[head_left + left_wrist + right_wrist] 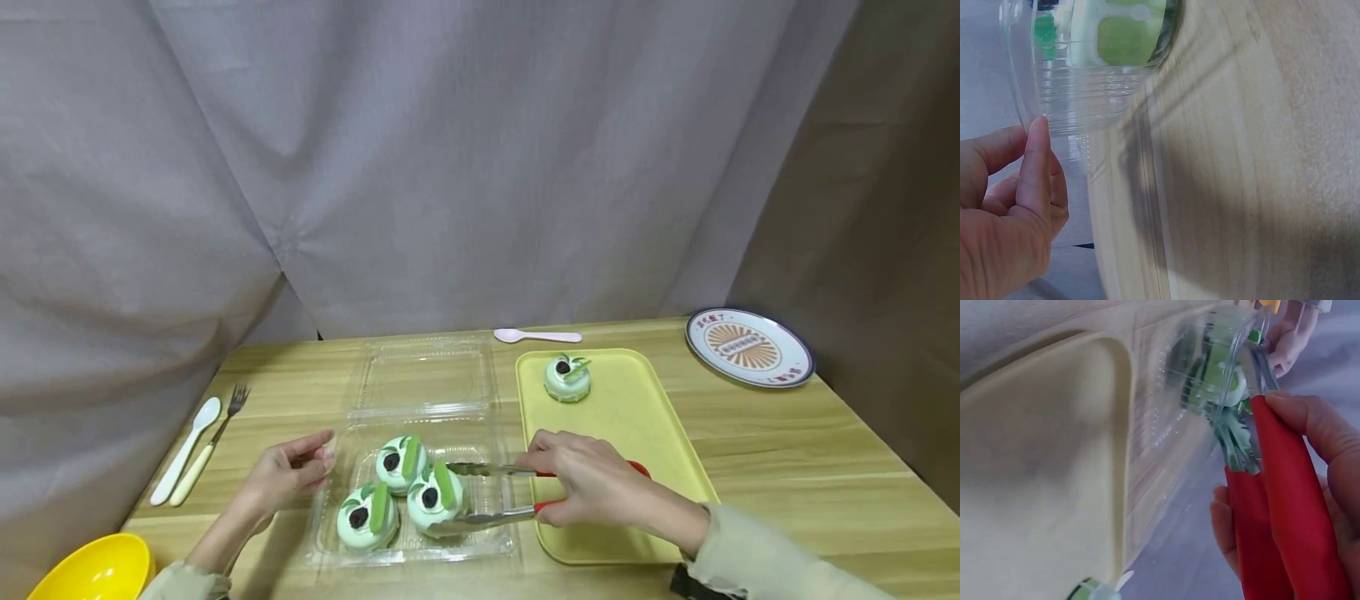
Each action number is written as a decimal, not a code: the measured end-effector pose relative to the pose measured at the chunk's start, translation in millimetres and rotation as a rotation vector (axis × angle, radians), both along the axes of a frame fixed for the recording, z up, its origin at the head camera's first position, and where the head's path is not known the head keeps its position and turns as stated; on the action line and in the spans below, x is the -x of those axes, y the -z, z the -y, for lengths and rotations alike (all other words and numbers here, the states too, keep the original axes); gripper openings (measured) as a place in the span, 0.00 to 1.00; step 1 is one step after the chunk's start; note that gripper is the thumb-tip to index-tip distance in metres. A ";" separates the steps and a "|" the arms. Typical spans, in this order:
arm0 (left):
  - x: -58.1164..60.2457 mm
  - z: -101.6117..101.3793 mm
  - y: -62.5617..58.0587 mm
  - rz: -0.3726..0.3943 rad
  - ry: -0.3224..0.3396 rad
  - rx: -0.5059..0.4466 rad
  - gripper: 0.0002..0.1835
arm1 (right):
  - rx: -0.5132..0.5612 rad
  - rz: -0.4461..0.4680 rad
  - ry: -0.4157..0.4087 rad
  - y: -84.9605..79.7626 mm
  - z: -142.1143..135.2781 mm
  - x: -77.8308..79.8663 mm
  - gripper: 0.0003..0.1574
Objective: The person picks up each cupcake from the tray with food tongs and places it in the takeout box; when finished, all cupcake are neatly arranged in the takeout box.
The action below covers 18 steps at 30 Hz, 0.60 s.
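Note:
In the head view, a clear plastic clamshell box (487, 546) lies with its lid folded back, holding three pale green cakes (365, 535) topped with a dark berry and green slices. My left hand (288, 473) pinches the box's left rim between thumb and finger, as the left wrist view also shows. Red-handled metal tongs (491, 520) are in my right hand (592, 482), held from the box's right side. Their spread tips stand on either side of the rightmost cake (426, 518); whether both touch it I cannot tell. Another such cake (567, 385) sits on the yellow tray (615, 408).
A pink spoon (536, 336) lies behind the tray. At the right back stands a patterned plate (750, 348). On the left are a white spoon (183, 454), a fork (210, 446) and a yellow bowl (97, 571). Grey cloth hangs behind the table.

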<state>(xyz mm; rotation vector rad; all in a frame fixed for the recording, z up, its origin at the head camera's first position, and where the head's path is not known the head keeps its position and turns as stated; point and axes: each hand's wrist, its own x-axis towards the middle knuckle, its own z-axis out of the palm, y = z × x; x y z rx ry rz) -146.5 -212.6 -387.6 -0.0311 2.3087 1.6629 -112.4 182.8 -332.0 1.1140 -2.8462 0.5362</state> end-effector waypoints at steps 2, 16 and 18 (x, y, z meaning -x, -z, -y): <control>-0.2 -0.1 -0.1 -0.001 0.005 0.004 0.33 | -0.036 -0.019 -0.001 -1.6 3.6 -0.6 0.30; -0.6 -0.1 1.1 0.000 0.004 -0.016 0.33 | -0.188 -0.020 -0.017 -16.1 20.8 -0.8 0.26; -0.9 -0.2 0.4 -0.001 0.001 -0.019 0.33 | -0.192 -0.018 -0.020 -17.5 21.4 0.3 0.27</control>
